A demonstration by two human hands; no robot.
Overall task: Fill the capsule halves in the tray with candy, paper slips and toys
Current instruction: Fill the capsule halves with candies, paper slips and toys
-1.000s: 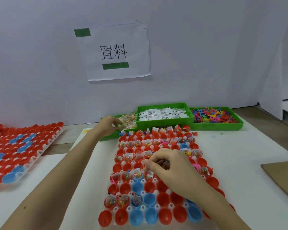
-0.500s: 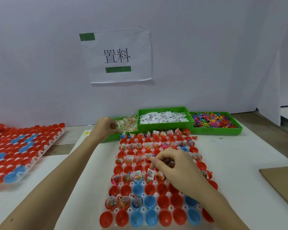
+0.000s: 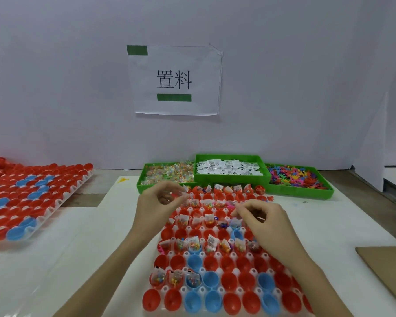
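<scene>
The white tray [image 3: 217, 269] of red and blue capsule halves [image 3: 210, 280] lies on the table right under my fingers, its far rows already stuffed with candy packets and printed slips, the rows nearest me mostly bare cups. I am mid-way through the filling: my left hand [image 3: 157, 208] hangs over the tray's far left corner, thumb and forefinger pinched on what looks like a small clear candy packet [image 3: 173, 195], while my right hand [image 3: 262, 221] curls above the middle rows, fingers bent inward; whether they hold anything I cannot tell. I judge the next move calls for lowering the packet into an unfilled cup just below my left fingertips without knocking the upright slips beside it. Beyond my fingers sit three green bins: candy [image 3: 167, 173], paper slips [image 3: 229, 168] and bright plastic toys [image 3: 295, 177]. Well off to my left rests a second tray [image 3: 55, 200] of halves; a cardboard sheet [image 3: 386, 268] lies to my right.
</scene>
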